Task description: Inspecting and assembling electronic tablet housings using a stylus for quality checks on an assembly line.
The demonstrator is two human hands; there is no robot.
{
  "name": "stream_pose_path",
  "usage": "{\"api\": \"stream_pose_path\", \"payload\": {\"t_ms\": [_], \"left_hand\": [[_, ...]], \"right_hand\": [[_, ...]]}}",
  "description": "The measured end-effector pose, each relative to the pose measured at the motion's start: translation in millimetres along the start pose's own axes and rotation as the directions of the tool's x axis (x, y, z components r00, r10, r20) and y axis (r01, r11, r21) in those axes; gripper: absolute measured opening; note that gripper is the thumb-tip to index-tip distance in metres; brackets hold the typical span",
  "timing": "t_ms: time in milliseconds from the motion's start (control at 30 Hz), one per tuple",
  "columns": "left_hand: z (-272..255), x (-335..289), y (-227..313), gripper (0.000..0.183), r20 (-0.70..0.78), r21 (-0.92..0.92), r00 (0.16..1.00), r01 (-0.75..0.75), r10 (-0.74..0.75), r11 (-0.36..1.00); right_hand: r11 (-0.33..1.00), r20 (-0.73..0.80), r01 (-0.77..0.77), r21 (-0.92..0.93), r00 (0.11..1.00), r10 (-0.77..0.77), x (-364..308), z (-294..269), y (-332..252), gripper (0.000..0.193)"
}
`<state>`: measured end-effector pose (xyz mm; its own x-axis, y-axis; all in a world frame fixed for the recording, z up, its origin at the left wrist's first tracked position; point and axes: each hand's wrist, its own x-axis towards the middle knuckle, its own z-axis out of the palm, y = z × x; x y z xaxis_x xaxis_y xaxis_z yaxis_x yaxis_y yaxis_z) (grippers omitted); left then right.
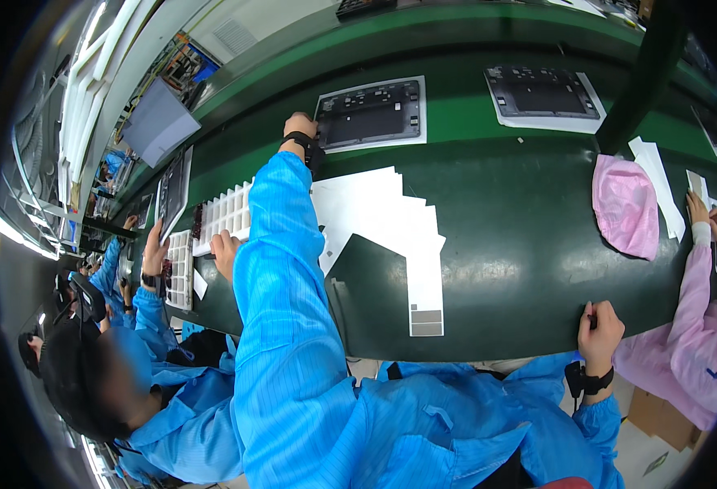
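Note:
My left arm, in a blue sleeve, stretches far forward. My left hand (300,126), with a black band at the wrist, is closed at the left edge of a black tablet housing (367,116). That housing lies on a white sheet (422,106) on the green line; the fingertips are partly hidden. My right hand (600,332) is closed at the table's near edge, with a small dark thing showing between the fingers. Between my arms, overlapping white paper strips (375,204) fan out across the dark green table (505,269); one strip carries grey rectangles (426,318).
A second tablet housing (542,91) lies on white paper at the far right, near a green post (648,77). A pink cloth (623,208) is on the table. Left of my arm is a white compartment tray (228,213) with a co-worker's hand (226,253). A pink-sleeved co-worker (701,326) works at right.

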<state>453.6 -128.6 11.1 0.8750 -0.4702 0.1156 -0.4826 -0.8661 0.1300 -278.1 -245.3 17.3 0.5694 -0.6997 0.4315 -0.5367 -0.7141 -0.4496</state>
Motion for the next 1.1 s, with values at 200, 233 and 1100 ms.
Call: {"api": "stream_pose_path", "payload": {"t_ms": [200, 233, 1100], "left_hand": [[-49, -35, 124, 0.032, -0.145, 0.038, 0.958, -0.243, 0.246, 0.969], [-57, -56, 174, 0.031, -0.143, 0.026, 0.906, -0.400, 0.399, 0.916], [-127, -139, 294, 0.019, -0.213, -0.805, 0.931, -0.339, 0.296, 0.486]], "right_hand": [[1.000, -0.011, 0.022, -0.014, 1.000, -0.023, 0, 1, 2, 0.021], [0.999, -0.009, 0.032, -0.015, 0.999, -0.032, 1, 0, 2, 0.021], [0.996, -0.019, 0.085, -0.015, 0.996, -0.085, -9, -8, 12, 0.018]]}}
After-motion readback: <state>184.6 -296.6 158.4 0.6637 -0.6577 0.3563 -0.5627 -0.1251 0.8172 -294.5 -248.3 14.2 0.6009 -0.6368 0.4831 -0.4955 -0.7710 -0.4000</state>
